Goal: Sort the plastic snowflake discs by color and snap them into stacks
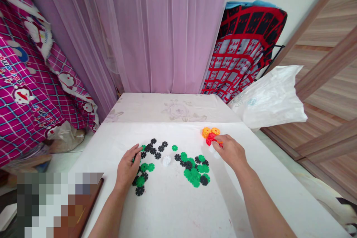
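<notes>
My left hand [128, 164] lies at the left side of a scatter of black snowflake discs [153, 150] and green snowflake discs [144, 167]; its thumb and fingers are apart over a few pieces, partly hiding them. At the far right of the group, my right hand [231, 151] is pinched at red snowflake discs [211, 139], with a white snowflake disc [212, 148] showing by the thumb. Orange snowflake discs [206, 132] lie just beyond these fingertips. Between the hands are a round white cluster of discs [166, 161] and a green and black heap [193, 173].
The discs lie on a white-covered table [178, 208] with a flowered cloth [178, 109] at its far end. A white plastic bag [270, 98] stands at the right edge. Purple curtains [167, 29] hang behind, and a brown-edged object [93, 204] sits at lower left.
</notes>
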`<state>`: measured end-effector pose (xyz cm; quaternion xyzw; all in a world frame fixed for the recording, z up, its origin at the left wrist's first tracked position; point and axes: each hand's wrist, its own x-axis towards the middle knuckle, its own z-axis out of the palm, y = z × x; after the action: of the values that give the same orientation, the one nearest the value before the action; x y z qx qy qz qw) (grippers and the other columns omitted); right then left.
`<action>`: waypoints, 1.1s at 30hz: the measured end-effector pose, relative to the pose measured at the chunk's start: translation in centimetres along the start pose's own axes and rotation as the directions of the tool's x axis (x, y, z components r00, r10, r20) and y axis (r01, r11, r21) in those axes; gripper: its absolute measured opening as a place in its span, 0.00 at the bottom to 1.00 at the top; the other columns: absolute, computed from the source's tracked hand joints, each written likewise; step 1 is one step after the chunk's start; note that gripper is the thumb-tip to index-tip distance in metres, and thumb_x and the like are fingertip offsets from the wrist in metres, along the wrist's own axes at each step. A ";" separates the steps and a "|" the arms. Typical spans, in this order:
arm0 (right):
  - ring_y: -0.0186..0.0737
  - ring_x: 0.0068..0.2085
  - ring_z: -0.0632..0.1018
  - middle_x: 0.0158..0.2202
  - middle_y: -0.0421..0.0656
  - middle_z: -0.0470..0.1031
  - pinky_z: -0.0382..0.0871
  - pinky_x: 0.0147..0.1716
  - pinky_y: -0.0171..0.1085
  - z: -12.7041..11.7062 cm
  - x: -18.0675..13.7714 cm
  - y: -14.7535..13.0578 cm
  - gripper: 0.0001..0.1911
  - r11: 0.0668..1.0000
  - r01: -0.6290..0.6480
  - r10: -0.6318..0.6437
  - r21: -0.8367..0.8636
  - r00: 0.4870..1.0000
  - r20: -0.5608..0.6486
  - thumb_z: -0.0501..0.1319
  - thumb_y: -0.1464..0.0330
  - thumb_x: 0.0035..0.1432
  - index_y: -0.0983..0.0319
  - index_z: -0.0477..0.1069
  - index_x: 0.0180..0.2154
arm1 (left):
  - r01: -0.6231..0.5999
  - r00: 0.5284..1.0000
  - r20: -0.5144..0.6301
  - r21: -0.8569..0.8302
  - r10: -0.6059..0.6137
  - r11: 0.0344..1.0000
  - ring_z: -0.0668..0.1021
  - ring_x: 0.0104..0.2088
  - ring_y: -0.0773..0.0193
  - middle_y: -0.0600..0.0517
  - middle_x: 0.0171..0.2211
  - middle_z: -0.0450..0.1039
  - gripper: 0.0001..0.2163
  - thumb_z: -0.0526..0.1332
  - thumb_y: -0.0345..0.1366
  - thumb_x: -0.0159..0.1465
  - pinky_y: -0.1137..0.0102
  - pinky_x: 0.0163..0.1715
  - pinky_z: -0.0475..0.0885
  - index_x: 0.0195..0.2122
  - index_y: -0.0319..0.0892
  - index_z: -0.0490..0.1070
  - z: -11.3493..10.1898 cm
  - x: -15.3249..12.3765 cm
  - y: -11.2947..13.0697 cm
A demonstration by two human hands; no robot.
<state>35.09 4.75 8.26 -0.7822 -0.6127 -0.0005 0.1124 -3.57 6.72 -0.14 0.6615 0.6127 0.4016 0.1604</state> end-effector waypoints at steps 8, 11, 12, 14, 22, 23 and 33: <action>0.37 0.40 0.77 0.41 0.40 0.79 0.65 0.39 0.34 1.8 2.0 -11.4 0.11 0.904 0.379 -0.412 0.195 0.895 0.169 0.56 0.65 0.61 0.56 0.77 0.40 | 0.018 0.999 -0.027 -0.013 -0.019 1.000 0.77 0.52 0.57 0.50 0.51 0.76 0.14 0.55 0.42 0.62 0.58 0.55 0.71 0.42 0.48 0.78 0.2 -0.1 -0.1; 0.38 0.46 0.77 0.46 0.39 0.79 0.65 0.43 0.34 2.9 3.1 -15.6 0.15 0.879 0.446 -0.477 0.168 0.830 0.289 0.56 0.65 0.60 0.54 0.75 0.47 | 0.030 0.999 -0.036 -0.013 -0.030 0.999 0.77 0.52 0.56 0.49 0.51 0.76 0.14 0.54 0.42 0.62 0.58 0.55 0.71 0.42 0.47 0.78 0.2 -0.1 0.0; 0.39 0.48 0.77 0.47 0.39 0.78 0.66 0.44 0.34 3.2 3.4 -16.7 0.15 0.874 0.458 -0.486 0.164 0.816 0.312 0.57 0.64 0.59 0.53 0.75 0.47 | 0.027 0.999 -0.038 -0.014 -0.028 1.000 0.77 0.52 0.57 0.49 0.51 0.77 0.14 0.54 0.42 0.62 0.58 0.55 0.71 0.42 0.47 0.78 0.2 -0.1 0.0; 0.41 0.49 0.77 0.48 0.41 0.78 0.67 0.44 0.35 3.7 3.6 -18.3 0.17 0.869 0.474 -0.493 0.145 0.797 0.349 0.60 0.61 0.57 0.53 0.76 0.48 | 0.016 0.999 -0.035 -0.017 -0.017 1.000 0.77 0.52 0.57 0.49 0.51 0.77 0.14 0.54 0.41 0.62 0.59 0.55 0.71 0.41 0.47 0.78 0.2 -0.1 0.1; 0.52 0.48 0.78 0.46 0.56 0.78 0.70 0.44 0.42 3.9 3.2 -21.9 0.17 0.860 0.511 -0.465 0.014 0.772 0.434 0.66 0.64 0.51 0.65 0.78 0.43 | -0.007 0.999 -0.032 0.002 0.007 1.000 0.78 0.51 0.57 0.49 0.50 0.78 0.14 0.54 0.41 0.63 0.57 0.56 0.71 0.41 0.47 0.78 0.2 -0.1 0.1; 0.52 0.48 0.78 0.46 0.57 0.78 0.70 0.44 0.42 4.0 3.1 -22.2 0.17 0.858 0.514 -0.464 0.006 0.770 0.437 0.66 0.66 0.50 0.65 0.78 0.43 | -0.006 1.000 -0.031 0.004 0.006 1.000 0.78 0.51 0.57 0.49 0.50 0.78 0.14 0.54 0.41 0.63 0.57 0.56 0.70 0.40 0.47 0.78 0.2 -0.1 0.1; 0.49 0.48 0.78 0.46 0.51 0.79 0.69 0.43 0.39 3.2 3.2 -20.6 0.14 0.873 0.485 -0.470 0.052 0.809 0.353 0.62 0.64 0.53 0.61 0.78 0.41 | -0.005 1.000 -0.029 0.000 0.005 1.000 0.78 0.51 0.57 0.49 0.50 0.77 0.14 0.54 0.40 0.63 0.57 0.56 0.70 0.41 0.47 0.78 0.3 -0.2 0.2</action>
<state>15.71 12.94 9.22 -0.5921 -0.7994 0.0997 -0.0197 -3.23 6.63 -0.27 0.6570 0.6135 0.4116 0.1504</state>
